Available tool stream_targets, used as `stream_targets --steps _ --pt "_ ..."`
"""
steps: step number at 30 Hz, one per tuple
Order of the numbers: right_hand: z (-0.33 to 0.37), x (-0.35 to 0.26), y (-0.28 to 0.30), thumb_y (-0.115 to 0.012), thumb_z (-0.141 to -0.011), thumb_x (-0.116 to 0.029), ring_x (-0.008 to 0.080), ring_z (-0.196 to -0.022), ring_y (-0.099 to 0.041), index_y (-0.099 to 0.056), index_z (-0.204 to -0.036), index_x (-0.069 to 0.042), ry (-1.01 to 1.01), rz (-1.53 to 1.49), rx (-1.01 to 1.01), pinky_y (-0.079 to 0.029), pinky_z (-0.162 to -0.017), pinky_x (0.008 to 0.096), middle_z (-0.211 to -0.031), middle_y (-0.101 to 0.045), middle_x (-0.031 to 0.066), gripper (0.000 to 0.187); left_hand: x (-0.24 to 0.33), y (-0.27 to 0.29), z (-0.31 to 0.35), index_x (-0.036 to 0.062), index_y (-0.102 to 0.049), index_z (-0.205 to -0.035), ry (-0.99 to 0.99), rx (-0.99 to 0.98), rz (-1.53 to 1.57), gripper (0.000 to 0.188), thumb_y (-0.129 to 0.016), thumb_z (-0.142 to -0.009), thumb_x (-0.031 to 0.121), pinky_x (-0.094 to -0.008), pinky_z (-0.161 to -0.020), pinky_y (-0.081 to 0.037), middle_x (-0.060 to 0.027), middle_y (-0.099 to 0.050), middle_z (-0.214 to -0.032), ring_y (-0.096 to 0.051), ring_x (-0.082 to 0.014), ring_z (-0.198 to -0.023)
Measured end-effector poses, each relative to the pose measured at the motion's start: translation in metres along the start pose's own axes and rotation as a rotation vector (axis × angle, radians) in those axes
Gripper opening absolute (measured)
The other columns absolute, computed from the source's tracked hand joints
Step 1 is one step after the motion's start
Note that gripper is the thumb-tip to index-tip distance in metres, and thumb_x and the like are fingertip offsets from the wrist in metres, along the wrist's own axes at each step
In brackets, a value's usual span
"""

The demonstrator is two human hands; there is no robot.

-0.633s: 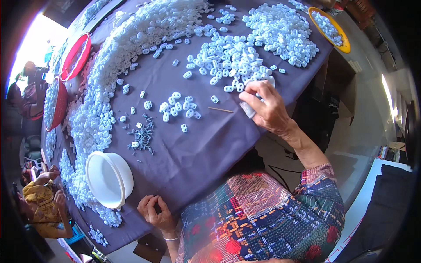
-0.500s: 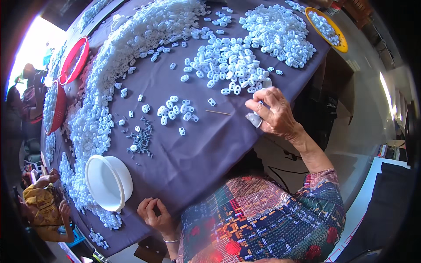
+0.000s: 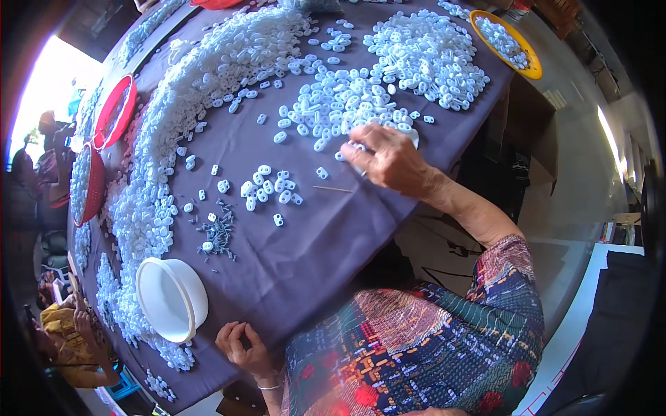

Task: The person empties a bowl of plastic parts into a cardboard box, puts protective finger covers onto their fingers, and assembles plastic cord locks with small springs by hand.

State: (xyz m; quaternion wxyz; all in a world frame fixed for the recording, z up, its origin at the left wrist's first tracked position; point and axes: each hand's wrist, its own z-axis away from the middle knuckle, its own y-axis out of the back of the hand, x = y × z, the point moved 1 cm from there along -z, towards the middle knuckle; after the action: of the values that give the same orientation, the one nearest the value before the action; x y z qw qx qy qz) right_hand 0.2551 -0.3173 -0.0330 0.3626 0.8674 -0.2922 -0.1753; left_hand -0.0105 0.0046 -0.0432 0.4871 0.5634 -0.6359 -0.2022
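Observation:
My right hand (image 3: 392, 163) is over the near edge of a loose pile of small white two-holed plastic pieces (image 3: 333, 104). Its fingers are bent, and a white piece (image 3: 357, 146) shows between thumb and index finger. A pale, flat-looking thing (image 3: 415, 137) peeks out behind the knuckles; its kind is hidden. Low on the table edge, my left hand (image 3: 244, 349) has its fingers curled to the thumb, and what they may hold cannot be made out. Between the hands lie a thin wooden stick (image 3: 332, 188), a small cluster of white pieces (image 3: 263, 187) and a heap of dark little pins (image 3: 220, 232).
A white plastic tub (image 3: 198, 295) stands near the left hand. Big heaps of white pieces (image 3: 201, 90) cover the far and left table. Red baskets (image 3: 96, 184) stand at the left, a yellow tray (image 3: 533, 68) at the far right corner. Another person in yellow (image 3: 66, 333) sits at left.
My right hand has moved left and farther in, from the table's right edge to the white pile. The left hand stays nearly in place. The whole view has shifted slightly.

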Motion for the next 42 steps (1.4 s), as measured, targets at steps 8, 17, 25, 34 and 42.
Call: stream_targets --steps 8,17,25,34,42 --pt "-0.004 0.01 -0.017 -0.065 -0.074 -0.013 0.0195 -0.089 -0.056 -0.065 -0.089 -0.01 0.175 0.022 -0.091 -0.043 -0.068 0.0341 -0.095 -0.058 0.0047 0.016 -0.002 0.002 0.002 -0.0004 -0.06 -0.083 -0.018 -0.006 -0.003 0.008 -0.063 -0.076 -0.003 -0.0381 -0.08 -0.046 -0.0141 -0.058 -0.092 -0.056 -0.0285 -0.088" --pt "-0.003 0.039 0.02 -0.066 -0.07 -0.002 0.0248 -0.089 -0.057 -0.066 -0.092 -0.01 -0.174 0.055 0.034 -0.047 -0.079 0.0358 -0.09 -0.059 0.0062 0.024 0.0 0.004 0.002 -0.0004 -0.059 -0.081 -0.004 -0.01 -0.044 0.008 -0.063 -0.075 -0.003 -0.0382 -0.077 -0.046 -0.0141 -0.057 -0.09 -0.056 -0.0288 -0.086" --pt "0.043 0.115 0.061 -0.062 -0.069 0.006 0.0246 -0.084 -0.058 -0.065 -0.086 -0.007 -0.55 0.127 0.091 -0.047 -0.075 0.0345 -0.085 -0.059 0.0062 0.022 0.002 0.004 0.0 -0.0001 -0.059 -0.083 -0.012 -0.027 -0.058 0.006 -0.062 -0.078 -0.001 -0.0374 -0.076 -0.046 -0.0143 -0.057 -0.09 -0.055 -0.0286 -0.086" --pt "0.038 0.151 0.044 -0.058 -0.068 0.007 0.0253 -0.095 -0.057 -0.066 -0.097 -0.008 -0.513 0.067 -0.055 -0.047 -0.084 0.0347 -0.097 -0.059 0.0078 0.033 -0.003 0.002 0.002 -0.0005 -0.058 -0.084 -0.057 -0.042 -0.095 0.006 -0.06 -0.078 -0.002 -0.0364 -0.074 -0.046 -0.015 -0.056 -0.092 -0.055 -0.0288 -0.085" --pt "0.017 0.116 0.015 -0.058 -0.076 -0.004 0.0231 -0.102 -0.055 -0.064 -0.105 -0.009 -0.32 0.231 -0.167 -0.044 -0.088 0.0349 -0.105 -0.061 0.0056 0.03 -0.004 0.003 0.004 -0.001 -0.056 -0.084 -0.019 -0.042 -0.117 0.007 -0.057 -0.078 -0.003 -0.038 -0.072 -0.045 -0.0156 -0.055 -0.09 -0.054 -0.0296 -0.085"
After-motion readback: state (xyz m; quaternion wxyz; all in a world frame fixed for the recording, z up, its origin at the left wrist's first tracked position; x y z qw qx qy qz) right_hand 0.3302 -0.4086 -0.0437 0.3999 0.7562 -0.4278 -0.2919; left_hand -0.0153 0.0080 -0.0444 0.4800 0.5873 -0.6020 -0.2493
